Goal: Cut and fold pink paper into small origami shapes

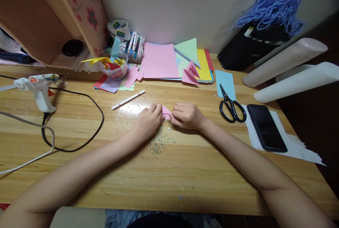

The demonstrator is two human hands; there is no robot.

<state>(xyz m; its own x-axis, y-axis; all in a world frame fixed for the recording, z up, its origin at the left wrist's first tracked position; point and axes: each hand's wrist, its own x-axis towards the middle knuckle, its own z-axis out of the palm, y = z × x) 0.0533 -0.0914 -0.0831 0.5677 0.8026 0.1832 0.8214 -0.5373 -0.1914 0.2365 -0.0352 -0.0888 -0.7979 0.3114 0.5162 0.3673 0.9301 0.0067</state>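
A small piece of folded pink paper lies low over the middle of the wooden table, between my two hands. My left hand is closed on its left side, fingers curled. On the right side, my right hand pinches the paper's edge with the thumb and bent fingers. Most of the paper is hidden under the fingers. Just beyond my left hand rests a white marker. Folded pink paper shapes sit farther back, at the edge of a stack of coloured paper.
Black-handled scissors lie by blue paper, right of my hands. Beyond them is a black phone on torn white paper. At left stands a glue gun with looping cables. A clear tub of paper scraps stands at the back.
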